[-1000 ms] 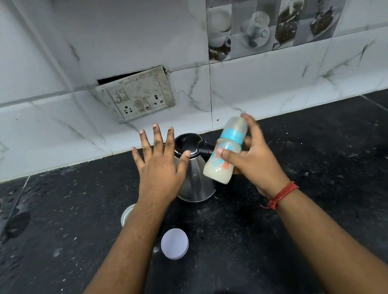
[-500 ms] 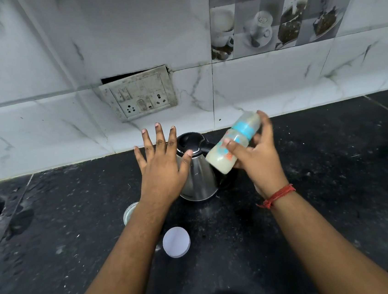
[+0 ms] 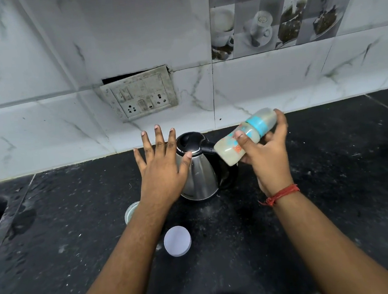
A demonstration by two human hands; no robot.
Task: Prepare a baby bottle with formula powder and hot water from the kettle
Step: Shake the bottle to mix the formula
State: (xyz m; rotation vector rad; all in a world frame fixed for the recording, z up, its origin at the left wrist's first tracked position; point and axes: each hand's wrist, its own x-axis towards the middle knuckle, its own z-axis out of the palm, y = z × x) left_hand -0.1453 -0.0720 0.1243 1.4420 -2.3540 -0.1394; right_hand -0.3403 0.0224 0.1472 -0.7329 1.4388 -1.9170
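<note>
A person's right hand (image 3: 269, 155) holds a capped baby bottle (image 3: 244, 135) tilted almost on its side above the black worktop (image 3: 336, 191), its fingers (image 3: 241, 139) clamped round the body and the blue collar end pointing away to the right. The bottle shows a pale, milky fill, which suggests powder and water are already in and the mixing is under way; the teat end is hidden behind the fingers, so whether it is fully sealed cannot be told. The left hand (image 3: 161, 172) hovers flat with fingers (image 3: 159, 141) spread apart, gripping nothing, its thumb tip just in front of the steel electric kettle (image 3: 201, 177), which stands upright with lid down just beyond the fingers, near the wall socket plate (image 3: 139, 95). Below the left wrist sits an open container (image 3: 131, 212), partly hidden, with a round white lid (image 3: 177, 240) lying loose nearer the camera. Judged from this, little remains beyond finishing the shake and recapping the container.
</note>
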